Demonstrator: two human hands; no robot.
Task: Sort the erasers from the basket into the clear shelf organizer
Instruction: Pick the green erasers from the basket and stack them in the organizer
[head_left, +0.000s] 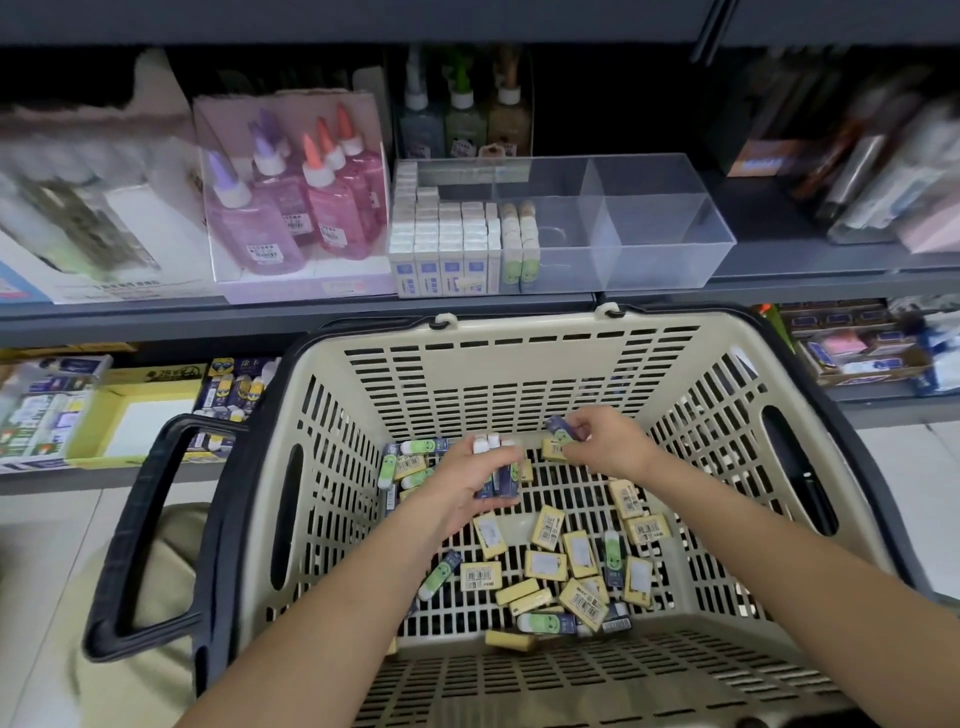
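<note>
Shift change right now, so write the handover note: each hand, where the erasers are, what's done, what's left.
Left hand: grips a bunch of sleeved erasers upright, low in the basket.
Right hand: pinches one dark-sleeved eraser beside that bunch.
Done: the clear organizer has its left section packed with white erasers, with two rows of green-faced erasers next to them.
Left: many yellow erasers and more green-faced ones lie loose on the basket floor. The organizer's right compartments show none yet.
</note>
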